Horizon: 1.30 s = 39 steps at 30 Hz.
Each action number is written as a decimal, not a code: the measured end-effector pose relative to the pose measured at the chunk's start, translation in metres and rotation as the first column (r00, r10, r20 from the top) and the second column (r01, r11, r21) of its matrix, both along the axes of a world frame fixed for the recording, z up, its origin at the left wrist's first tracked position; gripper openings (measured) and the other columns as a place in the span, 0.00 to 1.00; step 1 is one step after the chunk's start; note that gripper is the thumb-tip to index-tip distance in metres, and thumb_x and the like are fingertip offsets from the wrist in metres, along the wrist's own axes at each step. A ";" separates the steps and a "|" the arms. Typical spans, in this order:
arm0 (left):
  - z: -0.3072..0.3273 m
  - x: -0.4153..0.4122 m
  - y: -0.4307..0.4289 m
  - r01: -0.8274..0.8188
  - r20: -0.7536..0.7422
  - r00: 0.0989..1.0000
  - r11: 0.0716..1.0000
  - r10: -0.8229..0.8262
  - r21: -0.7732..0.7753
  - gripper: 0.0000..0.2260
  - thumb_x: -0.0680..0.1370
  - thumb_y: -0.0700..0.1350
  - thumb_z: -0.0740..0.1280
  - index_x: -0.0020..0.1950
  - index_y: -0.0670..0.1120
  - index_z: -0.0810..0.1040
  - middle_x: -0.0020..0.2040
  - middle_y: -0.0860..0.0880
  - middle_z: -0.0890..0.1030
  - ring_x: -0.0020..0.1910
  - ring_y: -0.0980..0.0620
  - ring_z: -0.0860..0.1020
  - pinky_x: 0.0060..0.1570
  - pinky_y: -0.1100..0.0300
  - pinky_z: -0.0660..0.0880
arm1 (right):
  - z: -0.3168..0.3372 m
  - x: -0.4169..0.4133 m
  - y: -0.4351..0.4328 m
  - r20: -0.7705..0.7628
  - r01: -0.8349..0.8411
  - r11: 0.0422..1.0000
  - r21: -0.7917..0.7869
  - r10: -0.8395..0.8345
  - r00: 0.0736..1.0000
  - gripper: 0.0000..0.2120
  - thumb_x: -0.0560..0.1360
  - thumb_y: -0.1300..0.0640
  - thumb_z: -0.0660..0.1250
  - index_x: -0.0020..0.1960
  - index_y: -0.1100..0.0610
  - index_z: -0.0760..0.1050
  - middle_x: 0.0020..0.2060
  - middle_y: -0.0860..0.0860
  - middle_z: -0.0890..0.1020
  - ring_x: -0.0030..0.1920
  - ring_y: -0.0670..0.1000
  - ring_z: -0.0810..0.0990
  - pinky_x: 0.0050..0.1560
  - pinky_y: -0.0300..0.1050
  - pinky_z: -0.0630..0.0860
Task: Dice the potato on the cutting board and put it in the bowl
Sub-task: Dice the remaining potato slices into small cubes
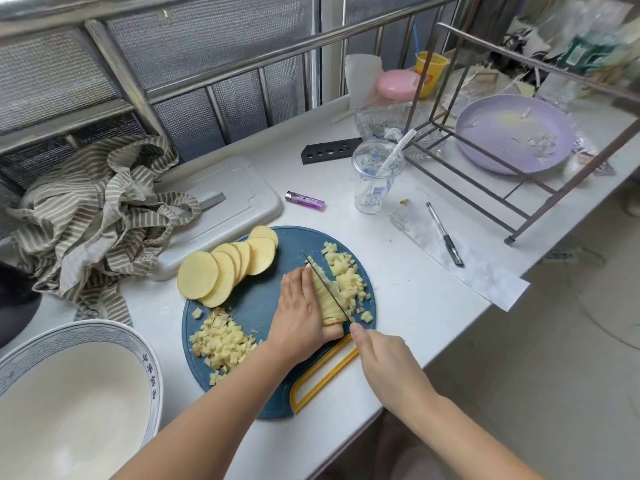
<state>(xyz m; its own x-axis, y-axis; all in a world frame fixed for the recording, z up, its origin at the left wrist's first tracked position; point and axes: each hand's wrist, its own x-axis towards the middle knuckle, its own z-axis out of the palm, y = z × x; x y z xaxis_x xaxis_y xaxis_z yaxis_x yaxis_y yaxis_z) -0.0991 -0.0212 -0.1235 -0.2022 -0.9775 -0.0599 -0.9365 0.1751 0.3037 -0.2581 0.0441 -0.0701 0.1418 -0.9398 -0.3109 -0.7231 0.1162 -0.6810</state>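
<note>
Both forearms are reaching in from the bottom edge of the frame. The left hand (299, 313) is clamping a stack of potato strips (327, 303) against the blue cutting board (259, 296) at the centre, fingers curled over them. The right hand (384, 358) is gripping the knife (327, 289), forefinger lying along its back, with the blade resting on the strips just beside the left fingers. Diced potato is lying in two heaps on the board, a near heap (223, 344) at its lower left and a far heap (346, 278) right of the blade. Round slices (221, 271) are leaning in a fanned row at the board's upper left. The white bowl (104, 329) is sitting on the tabletop (415, 289) at lower left, near the board.
</note>
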 end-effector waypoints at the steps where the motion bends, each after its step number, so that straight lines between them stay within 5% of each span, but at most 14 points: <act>1: 0.000 0.000 -0.001 0.007 0.004 1.000 1.000 -0.007 -0.002 0.56 0.62 0.74 0.50 0.75 0.34 0.52 0.72 0.37 0.58 0.73 0.39 0.55 0.75 0.48 0.50 | 0.000 0.000 0.000 0.003 0.003 1.000 0.004 -0.003 1.000 0.22 0.82 0.43 0.47 0.32 0.51 0.62 0.28 0.47 0.70 0.31 0.45 0.68 0.35 0.41 0.66; 13: 0.007 -0.002 -0.001 0.017 0.054 0.998 0.997 -0.021 0.070 0.55 0.63 0.74 0.44 0.76 0.34 0.49 0.73 0.37 0.56 0.73 0.39 0.53 0.75 0.48 0.51 | 0.007 0.000 -0.008 0.020 0.008 0.998 0.066 -0.010 1.000 0.25 0.82 0.43 0.46 0.31 0.54 0.59 0.28 0.47 0.67 0.29 0.45 0.64 0.32 0.40 0.62; 17: 0.003 -0.004 0.000 0.027 0.055 0.998 0.999 -0.028 0.027 0.48 0.65 0.69 0.55 0.67 0.28 0.66 0.61 0.32 0.72 0.62 0.32 0.73 0.63 0.41 0.71 | 0.007 -0.001 -0.009 0.028 0.033 0.994 0.102 -0.036 0.999 0.25 0.82 0.43 0.45 0.31 0.55 0.58 0.26 0.47 0.66 0.28 0.45 0.63 0.30 0.39 0.59; 20: 0.003 -0.005 0.000 0.024 0.094 0.995 0.998 -0.029 0.052 0.47 0.66 0.70 0.55 0.62 0.29 0.72 0.56 0.35 0.77 0.55 0.36 0.78 0.57 0.44 0.75 | 0.007 0.002 -0.008 -0.003 0.030 0.994 0.103 -0.029 1.000 0.25 0.82 0.43 0.44 0.32 0.55 0.59 0.28 0.48 0.67 0.30 0.46 0.65 0.30 0.40 0.60; 29: 0.001 -0.002 -0.001 0.055 0.114 0.991 0.996 -0.063 0.068 0.51 0.69 0.72 0.51 0.70 0.27 0.63 0.65 0.29 0.70 0.66 0.31 0.69 0.68 0.40 0.62 | 0.012 0.008 -0.017 -0.055 0.015 0.991 0.132 -0.008 0.998 0.25 0.82 0.43 0.43 0.32 0.54 0.62 0.29 0.48 0.69 0.31 0.47 0.68 0.33 0.41 0.64; 32: 0.003 -0.003 -0.002 0.032 0.137 0.989 0.988 -0.052 0.148 0.48 0.68 0.70 0.52 0.65 0.27 0.71 0.59 0.31 0.76 0.59 0.33 0.76 0.61 0.41 0.71 | 0.011 0.009 -0.025 -0.074 0.015 0.984 0.175 -0.002 0.997 0.26 0.82 0.42 0.43 0.38 0.55 0.71 0.35 0.49 0.72 0.38 0.49 0.75 0.40 0.43 0.69; 34: 0.001 -0.003 -0.003 0.022 0.166 0.985 0.994 -0.040 0.111 0.47 0.67 0.70 0.53 0.64 0.28 0.72 0.57 0.33 0.77 0.58 0.35 0.78 0.60 0.43 0.72 | 0.009 0.010 -0.027 -0.087 0.014 0.985 0.174 0.001 0.996 0.26 0.82 0.42 0.43 0.37 0.54 0.68 0.34 0.49 0.74 0.36 0.48 0.74 0.36 0.42 0.68; 38: 0.005 -0.002 -0.003 0.054 0.134 0.989 0.994 -0.066 0.092 0.51 0.69 0.71 0.47 0.73 0.28 0.57 0.70 0.30 0.64 0.71 0.32 0.63 0.71 0.45 0.48 | 0.006 0.011 -0.026 -0.102 0.015 0.988 0.155 0.001 0.995 0.26 0.82 0.42 0.43 0.34 0.54 0.66 0.32 0.50 0.73 0.33 0.47 0.72 0.32 0.41 0.65; 39: 0.006 -0.002 -0.003 0.050 0.134 0.989 0.995 -0.062 0.089 0.51 0.69 0.72 0.47 0.72 0.28 0.58 0.69 0.30 0.66 0.70 0.32 0.64 0.71 0.44 0.50 | 0.006 0.012 -0.027 -0.104 0.014 0.987 0.159 0.003 0.995 0.26 0.83 0.42 0.43 0.34 0.54 0.65 0.32 0.50 0.73 0.32 0.47 0.71 0.32 0.41 0.65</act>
<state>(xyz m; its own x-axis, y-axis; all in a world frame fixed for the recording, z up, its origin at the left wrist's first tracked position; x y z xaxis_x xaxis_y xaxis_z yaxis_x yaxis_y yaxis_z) -0.1013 -0.0238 -0.1178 -0.2406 -0.9550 -0.1733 -0.9597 0.2073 0.1897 -0.2461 0.0168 -0.0643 0.0959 -0.8779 -0.4692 -0.7880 0.2210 -0.5746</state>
